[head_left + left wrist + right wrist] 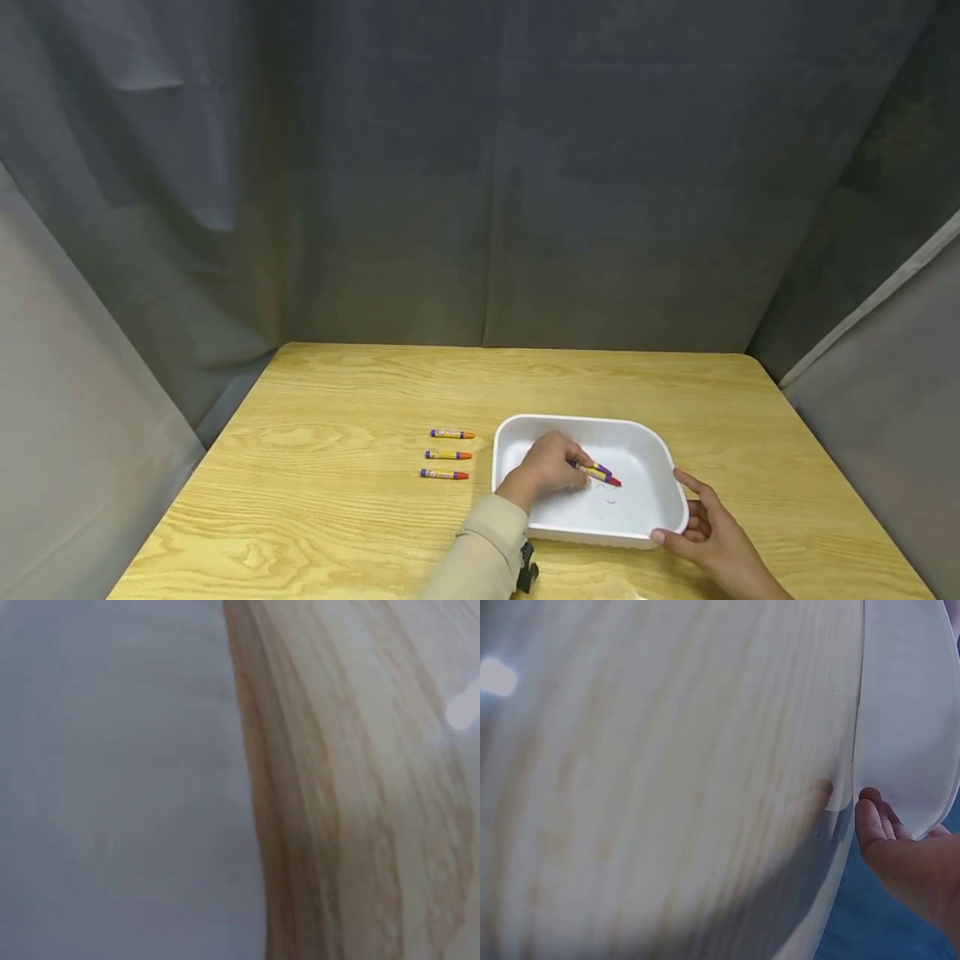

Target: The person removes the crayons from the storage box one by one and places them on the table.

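Observation:
A white tray point(645, 517) sits on the wooden table point(360, 392), near the front edge. My left hand point(572, 468), in a beige sleeve, reaches into the tray and pinches crayons point(600, 473) with purple and red ends just above its floor. How many it holds is unclear. My right hand point(690, 517) grips the tray's near right corner, thumb on the front rim. In the right wrist view the thumb point(871, 825) lies against the tray's white rim point(907, 735). The left wrist view is a blur of white tray wall point(112, 787) and wood.
Three crayons lie in a column on the table left of the tray: the far one point(452, 433), the middle one point(448, 455) and the near one point(444, 475). Grey cloth point(480, 167) walls the table on three sides.

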The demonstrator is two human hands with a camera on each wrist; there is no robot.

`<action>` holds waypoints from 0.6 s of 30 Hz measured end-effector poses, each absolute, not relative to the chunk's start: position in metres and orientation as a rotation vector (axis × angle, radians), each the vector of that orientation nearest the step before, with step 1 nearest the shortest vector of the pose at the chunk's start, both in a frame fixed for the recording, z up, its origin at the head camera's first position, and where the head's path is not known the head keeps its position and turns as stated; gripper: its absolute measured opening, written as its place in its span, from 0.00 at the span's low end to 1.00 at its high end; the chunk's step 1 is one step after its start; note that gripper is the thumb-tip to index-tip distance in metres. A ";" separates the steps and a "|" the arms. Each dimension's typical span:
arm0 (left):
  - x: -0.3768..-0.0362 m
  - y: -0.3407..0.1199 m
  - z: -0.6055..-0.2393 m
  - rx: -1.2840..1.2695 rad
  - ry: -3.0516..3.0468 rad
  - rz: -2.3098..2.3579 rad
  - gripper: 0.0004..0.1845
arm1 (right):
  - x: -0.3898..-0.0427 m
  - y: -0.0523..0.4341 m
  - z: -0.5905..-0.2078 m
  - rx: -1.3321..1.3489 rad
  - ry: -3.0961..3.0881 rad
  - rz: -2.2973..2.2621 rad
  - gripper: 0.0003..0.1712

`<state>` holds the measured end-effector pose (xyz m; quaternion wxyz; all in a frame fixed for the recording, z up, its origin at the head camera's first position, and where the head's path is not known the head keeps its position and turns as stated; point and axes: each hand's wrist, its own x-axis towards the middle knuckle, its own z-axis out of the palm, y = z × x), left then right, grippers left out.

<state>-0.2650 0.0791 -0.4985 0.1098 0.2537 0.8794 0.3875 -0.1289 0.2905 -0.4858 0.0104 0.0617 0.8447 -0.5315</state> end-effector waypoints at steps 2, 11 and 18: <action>-0.264 0.079 -0.498 0.718 2.592 1.124 0.10 | -0.129 0.290 -0.486 0.193 2.631 -1.670 0.54; -0.260 0.081 -0.495 0.693 2.670 0.997 0.09 | -0.129 0.291 -0.486 0.225 2.609 -1.644 0.55; -0.260 0.082 -0.497 0.697 2.694 0.976 0.09 | -0.130 0.292 -0.486 0.230 2.592 -1.647 0.55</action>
